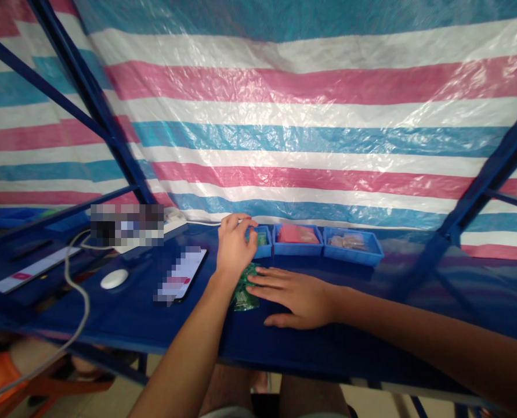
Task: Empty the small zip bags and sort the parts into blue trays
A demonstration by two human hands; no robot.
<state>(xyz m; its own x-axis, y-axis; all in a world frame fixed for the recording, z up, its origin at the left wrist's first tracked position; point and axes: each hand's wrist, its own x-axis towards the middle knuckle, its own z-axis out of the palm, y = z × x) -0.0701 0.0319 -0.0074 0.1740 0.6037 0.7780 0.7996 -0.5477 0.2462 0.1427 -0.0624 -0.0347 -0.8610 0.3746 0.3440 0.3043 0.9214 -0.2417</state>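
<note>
My left hand is at the leftmost small blue bin, partly covering it. Its fingers are bent, with a gap between thumb and forefinger, and I see nothing held there. Green shiny packets lie on the blue table just in front of that bin. My right hand lies palm down with its fingers spread, the fingertips touching the packets' right side. Some green items show inside the left bin. The middle bin holds pinkish-red packets, and the right bin holds clear packets with brownish contents.
On the blue table, a phone and a white oval object lie to the left. Beyond them are a white power strip and a hanging cable. Striped sheeting closes off the back, between blue metal posts.
</note>
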